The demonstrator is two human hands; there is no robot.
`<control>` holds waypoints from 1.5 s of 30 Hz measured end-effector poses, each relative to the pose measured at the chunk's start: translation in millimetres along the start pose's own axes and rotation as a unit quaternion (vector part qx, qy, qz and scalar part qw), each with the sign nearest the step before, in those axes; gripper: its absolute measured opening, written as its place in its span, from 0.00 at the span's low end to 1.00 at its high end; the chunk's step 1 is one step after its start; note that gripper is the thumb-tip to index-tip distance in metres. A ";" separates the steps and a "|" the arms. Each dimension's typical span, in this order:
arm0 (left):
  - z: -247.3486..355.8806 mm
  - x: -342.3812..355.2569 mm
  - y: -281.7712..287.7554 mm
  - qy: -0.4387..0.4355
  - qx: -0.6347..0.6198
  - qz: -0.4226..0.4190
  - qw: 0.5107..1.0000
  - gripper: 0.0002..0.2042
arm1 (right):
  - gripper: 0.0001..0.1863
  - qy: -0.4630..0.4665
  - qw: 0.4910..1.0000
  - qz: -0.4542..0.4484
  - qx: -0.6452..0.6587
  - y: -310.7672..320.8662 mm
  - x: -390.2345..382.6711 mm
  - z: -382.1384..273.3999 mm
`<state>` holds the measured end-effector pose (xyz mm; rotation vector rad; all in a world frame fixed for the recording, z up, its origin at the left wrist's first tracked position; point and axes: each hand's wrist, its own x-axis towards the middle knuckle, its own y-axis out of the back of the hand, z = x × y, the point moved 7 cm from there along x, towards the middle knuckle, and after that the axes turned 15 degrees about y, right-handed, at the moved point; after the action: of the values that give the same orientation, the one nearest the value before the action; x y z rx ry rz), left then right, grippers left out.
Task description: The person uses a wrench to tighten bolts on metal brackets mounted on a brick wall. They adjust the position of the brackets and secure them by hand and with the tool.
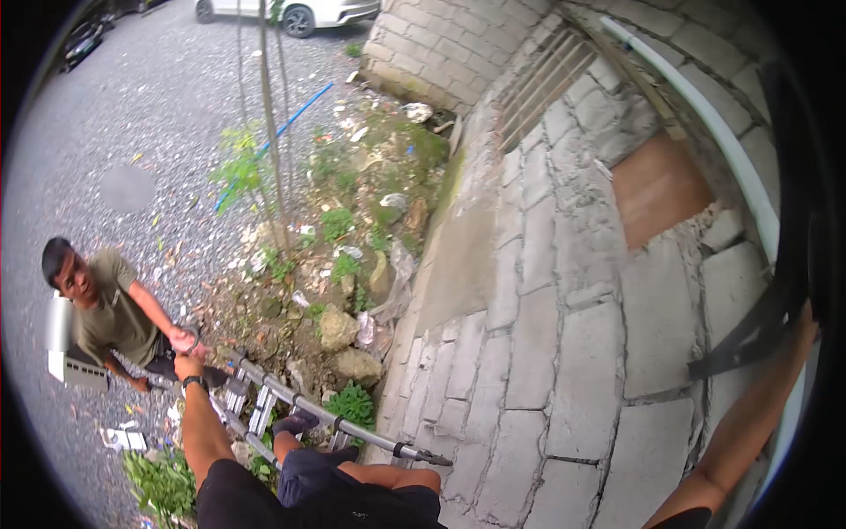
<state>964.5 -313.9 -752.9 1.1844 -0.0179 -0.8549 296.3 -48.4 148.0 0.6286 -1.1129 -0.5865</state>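
Note:
My left hand (188,365) reaches down, closed around a small item where it meets a co-worker's hand (187,339); a curved dark tool (193,332) shows there, and what exactly I grip is unclear. The co-worker (115,304), in an olive shirt, looks up from beside an aluminium ladder (291,398), on which my legs (308,458) rest. My right hand (802,322) is raised at the far right by a dark metal bracket (749,322); its fingers are mostly hidden, so its grip cannot be made out.
A block wall (555,370) with a barred opening (542,97), brown board (661,185) and white pipe (723,110) fills the right. Below lie gravel (106,141), rocks (339,326), plants (351,406), thin trunks (271,150) and a blue pipe (300,113). A white car (264,13) stands behind.

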 end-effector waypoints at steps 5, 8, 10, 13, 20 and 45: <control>-9.2 18.8 -14.1 -0.149 0.200 0.005 0.968 0.23 | 0.17 -0.029 0.993 -0.020 -0.110 -7.7 7.7 -24.2; 23.9 -8.2 -7.7 -0.208 0.218 0.012 0.953 0.25 | 0.20 -0.067 0.994 -0.017 -0.083 15.1 -3.7 -17.5; 39.7 -23.0 -5.9 -0.235 0.220 0.019 0.947 0.26 | 0.23 -0.034 0.994 -0.013 -0.099 18.7 1.3 -22.3; 50.5 -41.0 -15.4 -0.273 0.226 0.018 0.935 0.29 | 0.24 -0.021 0.996 0.007 -0.085 12.4 7.7 -25.3; 116.2 -127.1 -79.9 -0.404 0.138 -0.100 0.899 0.31 | 0.26 -0.087 0.992 0.044 -0.077 18.7 -2.2 -17.8; 418.6 -812.2 302.5 -0.373 -0.481 -0.693 0.386 0.21 | 0.32 -0.172 0.974 0.106 -0.101 14.0 -29.6 23.0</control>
<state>391.4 -135.7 -0.4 -0.7783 0.7582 -2.3474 266.6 -21.7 146.7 0.2316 -1.4028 -0.6274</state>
